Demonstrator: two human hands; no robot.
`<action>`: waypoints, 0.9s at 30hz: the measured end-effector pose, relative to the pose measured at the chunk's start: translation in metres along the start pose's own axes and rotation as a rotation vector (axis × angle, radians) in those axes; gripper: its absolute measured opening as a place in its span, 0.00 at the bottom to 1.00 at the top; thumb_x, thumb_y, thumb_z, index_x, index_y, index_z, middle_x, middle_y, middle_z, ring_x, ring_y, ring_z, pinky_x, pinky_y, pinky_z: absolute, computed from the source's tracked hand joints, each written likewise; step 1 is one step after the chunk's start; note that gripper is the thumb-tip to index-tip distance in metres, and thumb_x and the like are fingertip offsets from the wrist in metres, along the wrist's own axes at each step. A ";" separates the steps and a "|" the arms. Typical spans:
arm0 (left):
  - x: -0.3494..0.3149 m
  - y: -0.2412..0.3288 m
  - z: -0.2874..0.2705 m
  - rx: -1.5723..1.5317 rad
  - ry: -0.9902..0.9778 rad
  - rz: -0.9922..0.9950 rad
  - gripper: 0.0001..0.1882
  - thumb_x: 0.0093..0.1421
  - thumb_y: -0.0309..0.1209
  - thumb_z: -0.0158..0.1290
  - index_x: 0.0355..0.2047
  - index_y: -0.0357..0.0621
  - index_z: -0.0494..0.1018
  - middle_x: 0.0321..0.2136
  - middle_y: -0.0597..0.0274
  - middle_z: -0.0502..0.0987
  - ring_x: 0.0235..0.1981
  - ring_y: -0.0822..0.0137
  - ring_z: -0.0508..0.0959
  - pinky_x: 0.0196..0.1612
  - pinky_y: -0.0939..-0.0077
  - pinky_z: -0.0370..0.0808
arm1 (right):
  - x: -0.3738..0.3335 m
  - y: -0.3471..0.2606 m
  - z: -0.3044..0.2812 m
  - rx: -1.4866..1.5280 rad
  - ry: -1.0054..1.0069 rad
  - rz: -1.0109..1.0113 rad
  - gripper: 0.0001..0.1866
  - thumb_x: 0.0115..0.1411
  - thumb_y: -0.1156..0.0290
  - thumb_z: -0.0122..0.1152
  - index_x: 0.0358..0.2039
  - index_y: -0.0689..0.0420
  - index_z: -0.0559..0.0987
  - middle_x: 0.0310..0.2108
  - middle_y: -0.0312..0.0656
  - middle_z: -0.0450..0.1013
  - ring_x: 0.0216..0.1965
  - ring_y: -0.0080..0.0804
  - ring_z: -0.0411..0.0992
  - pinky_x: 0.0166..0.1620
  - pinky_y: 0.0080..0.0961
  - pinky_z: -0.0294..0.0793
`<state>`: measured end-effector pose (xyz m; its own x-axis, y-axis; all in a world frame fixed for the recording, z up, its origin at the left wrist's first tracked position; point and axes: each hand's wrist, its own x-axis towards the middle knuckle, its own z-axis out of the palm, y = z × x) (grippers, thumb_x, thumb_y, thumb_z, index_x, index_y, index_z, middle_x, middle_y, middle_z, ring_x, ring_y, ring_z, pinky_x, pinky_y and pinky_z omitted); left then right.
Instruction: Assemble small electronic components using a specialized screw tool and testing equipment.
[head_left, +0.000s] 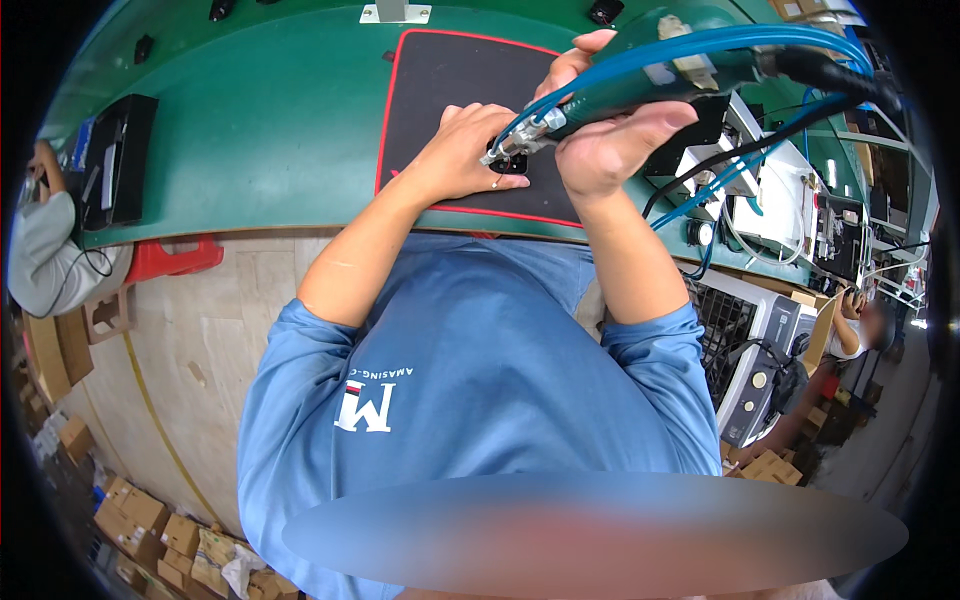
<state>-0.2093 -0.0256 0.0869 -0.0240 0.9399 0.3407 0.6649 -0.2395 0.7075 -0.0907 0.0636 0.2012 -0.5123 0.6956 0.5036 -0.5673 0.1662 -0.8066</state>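
Observation:
My left hand [462, 150] lies over the black work mat, its fingers around a small dark part [517, 166] that is mostly hidden by the hand and a tool tip. In my right hand [608, 150] is a green-bodied power screwdriver [622, 97], tilted, with its metal nozzle [525, 138] pointing down and left at the part. The fingers wrap round the far side of its body while the thumb sticks out along the near side. Whether the tip touches the part I cannot tell. Blue hoses [720, 38] arch over the tool toward the right.
The red-edged mat [450, 80] lies on a green bench [260, 130]. At the left are a black tray [128, 165], a co-worker's sleeve [45, 245] and a red stool [180, 257]. To the right stand a white machine [775, 215], cables and a grey unit [765, 350]; boxes [135, 515] fill the floor's lower left.

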 end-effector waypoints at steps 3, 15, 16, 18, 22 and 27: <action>0.000 -0.004 0.005 0.028 0.019 -0.003 0.41 0.44 0.49 0.72 0.55 0.46 0.71 0.50 0.59 0.74 0.52 0.55 0.73 0.52 0.61 0.62 | 0.016 -0.021 0.013 -0.380 0.069 0.012 0.58 0.55 0.16 0.25 0.49 0.65 0.72 0.26 0.44 0.73 0.27 0.30 0.73 0.29 0.27 0.74; 0.117 0.001 -0.029 0.325 0.035 0.007 0.46 0.51 0.36 0.65 0.69 0.52 0.59 0.59 0.56 0.70 0.60 0.53 0.66 0.62 0.52 0.58 | 0.016 -0.113 -0.045 -0.371 0.288 -0.081 0.53 0.60 0.21 0.34 0.52 0.67 0.71 0.22 0.40 0.69 0.21 0.26 0.67 0.25 0.21 0.68; 0.143 -0.014 -0.028 0.409 0.036 -0.008 0.45 0.50 0.35 0.64 0.69 0.51 0.60 0.59 0.56 0.69 0.60 0.53 0.67 0.62 0.52 0.58 | 0.009 -0.105 -0.048 -0.336 0.328 -0.066 0.52 0.62 0.22 0.34 0.51 0.68 0.71 0.22 0.40 0.69 0.21 0.25 0.67 0.25 0.19 0.67; 0.193 -0.052 -0.021 0.527 0.032 -0.078 0.43 0.51 0.34 0.63 0.68 0.50 0.60 0.60 0.56 0.68 0.60 0.53 0.67 0.60 0.51 0.60 | -0.004 -0.099 -0.057 -0.356 0.251 -0.049 0.51 0.62 0.24 0.35 0.51 0.69 0.71 0.23 0.39 0.70 0.22 0.24 0.67 0.25 0.18 0.66; 0.242 -0.088 -0.014 0.701 -0.131 -0.256 0.44 0.52 0.32 0.63 0.69 0.51 0.57 0.62 0.57 0.67 0.63 0.54 0.65 0.62 0.49 0.61 | -0.024 -0.092 -0.075 -0.339 0.235 -0.036 0.49 0.62 0.26 0.45 0.53 0.69 0.71 0.25 0.39 0.71 0.24 0.23 0.68 0.29 0.20 0.68; 0.265 -0.082 0.000 0.703 -0.154 0.011 0.54 0.46 0.39 0.72 0.70 0.50 0.55 0.66 0.58 0.63 0.69 0.53 0.60 0.65 0.44 0.57 | -0.031 -0.097 -0.082 -0.389 0.267 -0.030 0.52 0.62 0.25 0.40 0.52 0.72 0.70 0.25 0.40 0.70 0.26 0.24 0.68 0.26 0.18 0.65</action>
<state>-0.2701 0.2433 0.1186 0.0565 0.9743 0.2181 0.9891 -0.0843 0.1207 0.0331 0.0837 0.2382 -0.2871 0.8332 0.4725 -0.2691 0.4033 -0.8746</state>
